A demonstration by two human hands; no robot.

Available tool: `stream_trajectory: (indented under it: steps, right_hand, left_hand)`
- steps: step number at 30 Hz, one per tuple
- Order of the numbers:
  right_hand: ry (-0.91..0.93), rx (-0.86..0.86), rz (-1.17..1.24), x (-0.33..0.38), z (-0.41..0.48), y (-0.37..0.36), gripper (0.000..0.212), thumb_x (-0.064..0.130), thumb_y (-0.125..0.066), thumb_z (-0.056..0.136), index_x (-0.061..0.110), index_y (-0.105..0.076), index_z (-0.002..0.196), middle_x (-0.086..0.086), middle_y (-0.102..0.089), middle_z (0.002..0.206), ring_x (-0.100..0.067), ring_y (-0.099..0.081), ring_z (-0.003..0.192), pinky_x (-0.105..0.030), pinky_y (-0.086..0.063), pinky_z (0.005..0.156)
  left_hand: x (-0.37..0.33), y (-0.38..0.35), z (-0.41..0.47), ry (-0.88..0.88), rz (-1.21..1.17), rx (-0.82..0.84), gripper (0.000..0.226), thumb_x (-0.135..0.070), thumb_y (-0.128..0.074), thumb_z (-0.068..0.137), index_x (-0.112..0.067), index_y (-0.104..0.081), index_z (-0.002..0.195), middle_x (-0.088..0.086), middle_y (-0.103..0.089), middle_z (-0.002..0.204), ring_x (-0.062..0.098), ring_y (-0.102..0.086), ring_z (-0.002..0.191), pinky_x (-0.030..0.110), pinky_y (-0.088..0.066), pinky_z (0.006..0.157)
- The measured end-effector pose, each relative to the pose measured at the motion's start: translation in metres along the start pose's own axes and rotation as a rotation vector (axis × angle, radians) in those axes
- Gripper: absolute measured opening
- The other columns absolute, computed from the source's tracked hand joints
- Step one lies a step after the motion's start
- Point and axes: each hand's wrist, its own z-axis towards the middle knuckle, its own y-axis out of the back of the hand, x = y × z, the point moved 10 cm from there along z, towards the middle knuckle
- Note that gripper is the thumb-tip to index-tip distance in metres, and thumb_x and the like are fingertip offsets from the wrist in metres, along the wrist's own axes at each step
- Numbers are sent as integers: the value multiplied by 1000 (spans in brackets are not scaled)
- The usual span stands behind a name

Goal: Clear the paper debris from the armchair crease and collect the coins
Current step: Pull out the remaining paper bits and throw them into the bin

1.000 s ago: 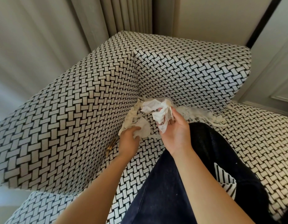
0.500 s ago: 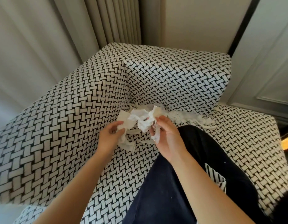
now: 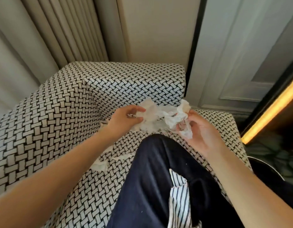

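Walled in at left by the chair arm [image 3: 43,129] and at upper centre by the backrest [image 3: 134,84]. Taken up down the middle by a leg [image 3: 155,170] in dark trousers. Open on the seat [image 3: 93,195] at lower left, save for paper scraps [image 3: 101,165]. Crowded at the back crease by crumpled paper [image 3: 159,117] between left hand [image 3: 124,117] and right hand [image 3: 200,130].
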Motion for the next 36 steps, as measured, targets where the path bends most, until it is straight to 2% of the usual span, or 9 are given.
stream_trajectory:
  steps: [6,11,15,21,25,28,32,34,36]
  right_hand:
    - [157,-151,21,73,-34,75,35,2,-53,79,10,-54,114,-15,-57,130,-25,-56,113,-31,-39,98]
    - [283,-305,8,120,-79,148,16,5,-56,75,12,-60,89,-16,-54,116,-23,-50,100,-31,-35,95]
    - [424,-552,132,143,-121,222,13,5,-49,87,11,-53,77,-2,-54,71,-6,-52,58,-23,-39,78]
    - [558,-865,432,137,-158,301,26,6,-38,98,14,-45,74,-2,-41,72,-6,-46,60,-15,-38,66]
    - [476,-1069,557,108,-163,333,25,11,-41,97,17,-46,74,3,-43,61,-3,-48,37,-10,-36,38]
    - [432,-1081,658,96,-159,343,27,14,-38,96,19,-42,69,5,-43,48,-6,-45,34,-14,-36,34]
    - [469,-1084,714,95,-158,352,29,23,-37,96,14,-63,85,-4,-60,84,-18,-60,74,-27,-48,76]
    - [451,-1068,712,93,-156,354,40,33,-33,97,19,-50,130,-5,-52,124,-23,-50,115,-34,-34,101]
    - [444,-1090,630,97,-156,360,50,35,-29,99,20,-29,147,-5,-33,150,-26,-29,139,-42,-24,113]
  left_hand:
    - [-81,-87,23,-160,-62,177,27,-5,-65,85,-23,-67,106,-4,-58,102,3,-49,56,12,-39,45]
    - [-116,-172,33,-206,-8,313,27,-10,-66,85,-25,-66,107,-2,-57,118,13,-59,76,24,-54,65]
    - [-123,-233,34,-194,6,390,30,-12,-66,85,-29,-64,110,-8,-56,111,7,-61,81,5,-43,49]
    - [-121,-303,38,-133,14,467,30,-14,-63,87,-30,-63,112,-8,-54,110,7,-52,99,11,-36,61]
    - [-120,-347,39,-67,-1,525,29,-10,-62,87,-26,-63,112,-7,-52,110,6,-47,99,11,-32,58]
    - [-116,-372,44,-24,-13,554,27,-10,-62,87,-28,-64,107,-8,-52,106,1,-48,89,12,-33,58]
    - [-99,-393,42,71,-61,593,26,-8,-62,87,-29,-65,102,-5,-54,110,6,-51,94,17,-41,68]
    - [-89,-404,39,124,-80,612,25,-8,-62,87,-29,-65,101,0,-56,117,13,-52,105,25,-43,81]
    - [-82,-412,36,157,-78,624,25,-8,-61,87,-30,-64,98,1,-56,121,16,-51,111,30,-43,87]
